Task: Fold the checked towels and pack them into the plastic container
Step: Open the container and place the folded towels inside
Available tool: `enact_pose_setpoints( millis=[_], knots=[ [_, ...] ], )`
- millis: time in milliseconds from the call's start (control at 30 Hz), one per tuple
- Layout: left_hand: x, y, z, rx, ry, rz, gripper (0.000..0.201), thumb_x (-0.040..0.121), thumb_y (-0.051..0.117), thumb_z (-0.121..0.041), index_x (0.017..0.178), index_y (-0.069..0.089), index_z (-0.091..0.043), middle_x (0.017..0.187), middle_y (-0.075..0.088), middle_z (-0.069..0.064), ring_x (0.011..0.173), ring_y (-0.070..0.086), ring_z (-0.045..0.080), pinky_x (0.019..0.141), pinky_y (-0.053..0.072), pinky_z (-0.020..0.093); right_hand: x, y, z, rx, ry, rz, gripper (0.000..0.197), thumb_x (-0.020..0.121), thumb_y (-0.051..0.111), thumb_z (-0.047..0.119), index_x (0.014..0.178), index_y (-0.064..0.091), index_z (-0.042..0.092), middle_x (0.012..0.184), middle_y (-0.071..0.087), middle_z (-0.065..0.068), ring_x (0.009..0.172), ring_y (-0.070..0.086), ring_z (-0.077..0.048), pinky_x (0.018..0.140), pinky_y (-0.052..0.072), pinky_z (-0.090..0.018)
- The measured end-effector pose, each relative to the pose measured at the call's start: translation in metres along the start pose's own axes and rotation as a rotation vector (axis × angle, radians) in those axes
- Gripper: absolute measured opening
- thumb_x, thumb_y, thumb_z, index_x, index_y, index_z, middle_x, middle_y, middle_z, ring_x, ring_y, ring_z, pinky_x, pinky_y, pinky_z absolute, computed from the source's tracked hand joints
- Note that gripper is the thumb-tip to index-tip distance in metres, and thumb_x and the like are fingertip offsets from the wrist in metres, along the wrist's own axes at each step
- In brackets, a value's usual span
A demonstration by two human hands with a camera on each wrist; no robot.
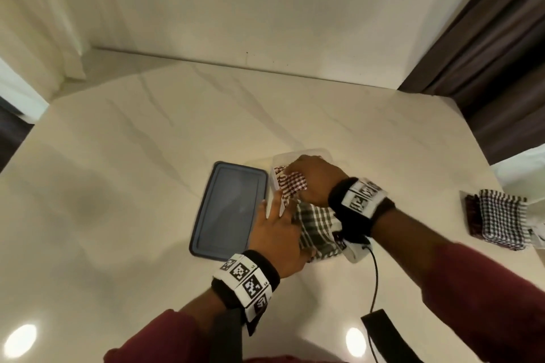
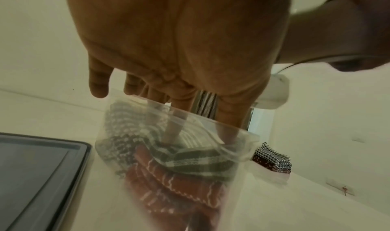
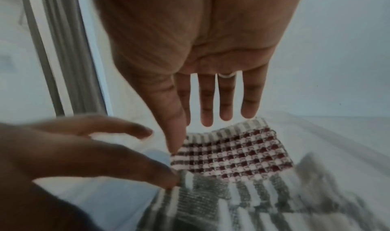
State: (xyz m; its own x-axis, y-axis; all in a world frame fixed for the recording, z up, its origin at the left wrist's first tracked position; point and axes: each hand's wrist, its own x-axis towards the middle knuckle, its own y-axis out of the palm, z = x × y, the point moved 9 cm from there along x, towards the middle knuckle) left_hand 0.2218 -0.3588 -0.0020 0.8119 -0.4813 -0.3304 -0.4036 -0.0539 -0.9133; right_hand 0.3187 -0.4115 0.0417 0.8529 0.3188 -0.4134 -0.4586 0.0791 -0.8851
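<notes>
Surface: pale marble table [image 1: 147, 174], grey lid [image 1: 230, 209] beside your container [image 1: 298, 154].
Left hand [image 1: 277, 233]: your straight fingers press the green checked towel [image 1: 317, 224] inside.
Right hand [image 1: 312, 178]: your flat fingers rest on the red checked towel [image 1: 290, 183].
Aside: folded towels [image 1: 498, 222], far right.

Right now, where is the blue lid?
In the head view the blue lid lies flat on the table, just left of the plastic container and the left hand.

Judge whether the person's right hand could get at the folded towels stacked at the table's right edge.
Probably yes: the right hand rests on towels in the container, and only bare table lies between it and the stack.
</notes>
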Motion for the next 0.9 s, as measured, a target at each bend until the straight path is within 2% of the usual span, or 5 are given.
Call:
enact_pose_setpoints(
  millis=[133, 367, 500, 633, 900],
  knots=[
    [0.000, -0.001, -0.004, 0.045, -0.001, 0.002, 0.071, 0.088, 0.038, -0.063, 0.147, 0.029, -0.023, 0.160, 0.002, 0.007, 0.142, -0.021, 0.037, 0.113, -0.003, 0.061, 0.035, 0.036, -0.005, -0.146, 0.034, 0.249, 0.063, 0.085, 0.066, 0.027, 0.143, 0.042, 0.020, 0.142, 0.046, -0.010, 0.128, 0.047, -0.029, 0.106, 0.038, -0.037],
    [-0.002, -0.009, -0.005, -0.030, 0.016, -0.017, 0.076, 0.087, 0.042, -0.063, 0.149, 0.022, -0.023, 0.159, -0.001, 0.008, 0.143, -0.017, 0.035, 0.116, -0.005, 0.054, 0.053, 0.042, -0.020, -0.020, 0.069, 0.272, 0.057, 0.088, 0.062, 0.026, 0.142, 0.044, 0.022, 0.144, 0.046, -0.006, 0.128, 0.046, -0.025, 0.102, 0.037, -0.030],
    [0.000, -0.020, -0.006, -0.056, -0.014, -0.055, 0.063, 0.086, 0.046, -0.061, 0.139, 0.042, -0.028, 0.159, 0.009, 0.008, 0.146, -0.005, 0.033, 0.117, -0.005, 0.049, 0.018, -0.004, -0.044, 0.365, 0.027, -0.060, 0.041, 0.090, 0.062, 0.021, 0.130, 0.056, 0.018, 0.140, 0.050, -0.007, 0.127, 0.046, -0.022, 0.099, 0.033, -0.022],
    [0.007, -0.046, -0.047, -0.136, 0.056, -0.197, 0.053, 0.085, 0.050, -0.053, 0.131, 0.050, -0.027, 0.154, 0.027, 0.005, 0.145, 0.012, 0.030, 0.117, 0.008, 0.046, -0.066, -0.017, -0.111, 0.794, 0.053, -0.445, 0.015, 0.089, 0.067, 0.019, 0.103, 0.068, 0.024, 0.119, 0.064, 0.003, 0.116, 0.055, -0.013, 0.089, 0.045, -0.027],
    [0.083, -0.039, -0.218, -0.130, 0.332, -0.141, 0.047, 0.088, 0.053, -0.049, 0.130, 0.049, -0.030, 0.153, 0.028, -0.005, 0.144, 0.013, 0.020, 0.115, 0.014, 0.035, -0.207, 0.048, -0.292, 0.974, 0.417, -0.790, 0.011, 0.085, 0.068, 0.012, 0.086, 0.068, 0.022, 0.096, 0.068, 0.010, 0.096, 0.061, -0.009, 0.069, 0.049, -0.011]
  ],
)
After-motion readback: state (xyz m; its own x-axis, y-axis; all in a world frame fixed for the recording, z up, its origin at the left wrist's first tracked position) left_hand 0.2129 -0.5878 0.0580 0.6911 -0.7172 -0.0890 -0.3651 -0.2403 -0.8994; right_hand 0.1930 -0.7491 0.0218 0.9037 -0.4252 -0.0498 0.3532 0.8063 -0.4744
